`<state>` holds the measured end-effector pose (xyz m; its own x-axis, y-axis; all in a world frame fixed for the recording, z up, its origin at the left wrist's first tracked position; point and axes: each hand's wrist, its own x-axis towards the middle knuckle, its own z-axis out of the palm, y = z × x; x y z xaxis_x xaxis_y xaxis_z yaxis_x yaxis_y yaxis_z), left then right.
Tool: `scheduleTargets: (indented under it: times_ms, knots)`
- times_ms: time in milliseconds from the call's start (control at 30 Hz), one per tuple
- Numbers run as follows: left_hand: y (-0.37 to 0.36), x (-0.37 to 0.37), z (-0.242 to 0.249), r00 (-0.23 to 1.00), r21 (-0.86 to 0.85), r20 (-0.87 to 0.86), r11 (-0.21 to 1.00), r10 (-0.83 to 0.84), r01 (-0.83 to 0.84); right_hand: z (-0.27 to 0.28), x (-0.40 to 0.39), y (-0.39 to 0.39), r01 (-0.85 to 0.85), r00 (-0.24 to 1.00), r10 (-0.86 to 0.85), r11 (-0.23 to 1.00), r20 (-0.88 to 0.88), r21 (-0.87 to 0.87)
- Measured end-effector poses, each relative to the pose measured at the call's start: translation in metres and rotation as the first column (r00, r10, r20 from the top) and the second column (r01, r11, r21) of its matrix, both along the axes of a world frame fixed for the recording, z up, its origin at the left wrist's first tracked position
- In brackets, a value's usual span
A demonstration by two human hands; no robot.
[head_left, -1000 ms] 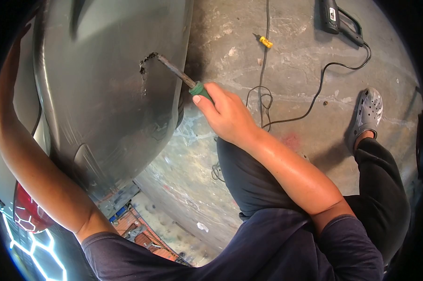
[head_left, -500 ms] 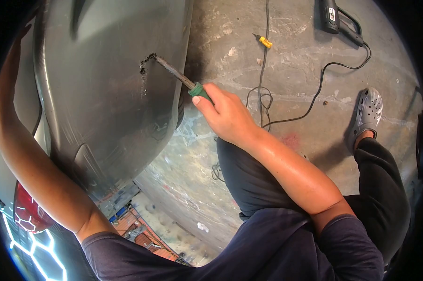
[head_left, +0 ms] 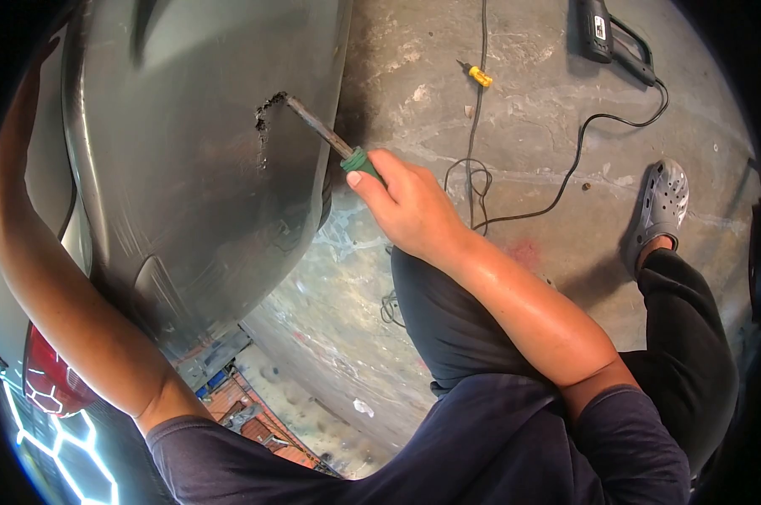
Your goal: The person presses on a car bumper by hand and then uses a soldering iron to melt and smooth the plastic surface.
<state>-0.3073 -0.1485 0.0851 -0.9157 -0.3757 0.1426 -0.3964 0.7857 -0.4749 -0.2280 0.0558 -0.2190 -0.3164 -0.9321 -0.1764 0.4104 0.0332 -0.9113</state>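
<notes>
My right hand point(head_left: 410, 198) is wrapped round the green handle of a soldering iron point(head_left: 320, 129) with a thick, discoloured metal shaft. The iron's tip rests at the upper right end of a dark, rough-edged crack point(head_left: 263, 118) in a grey car bumper point(head_left: 204, 202). My left arm reaches along the bumper's left side. My left hand point(head_left: 48, 55) shows only in part at the dark edge of the view, and its fingers cannot be made out.
A black heat gun point(head_left: 599, 34) lies on the concrete floor point(head_left: 532, 143) with its cable point(head_left: 578, 151) trailing. Nearby is a yellow-handled screwdriver point(head_left: 479, 76) by another cable. A red tail light point(head_left: 56, 374) and an orange-red grid surface point(head_left: 254, 417) appear at lower left.
The view has shifted slightly. The iron's tip sits a touch further right along the crack's end, and my right hand has barely moved.
</notes>
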Motion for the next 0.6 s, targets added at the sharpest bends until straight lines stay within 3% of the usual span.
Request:
scheduleTargets:
  times_ms: [200, 333, 467, 600]
  knots:
    - [-0.008, 0.002, -0.002, 0.998, -0.02, -0.004, 0.998, -0.063, 0.063, 0.003, -0.004, 0.001, -0.022, 1.0, 0.022, 1.0, 0.008, 0.005]
    - [-0.008, -0.008, 0.013, 0.999, 0.203, 0.007, 0.979, 0.031, -0.032, 0.004, -0.005, 0.001, -0.042, 0.999, 0.042, 0.999, 0.011, 0.016]
    - [0.008, 0.002, -0.009, 0.999, -0.026, -0.016, 0.999, -0.038, 0.038, 0.006, -0.008, 0.002, -0.061, 0.998, 0.061, 0.998, -0.006, 0.023]
    - [0.004, -0.007, 0.004, 0.996, 0.147, -0.026, 0.986, 0.088, -0.083, 0.006, -0.009, 0.002, -0.062, 0.998, 0.062, 0.998, -0.025, 0.018]
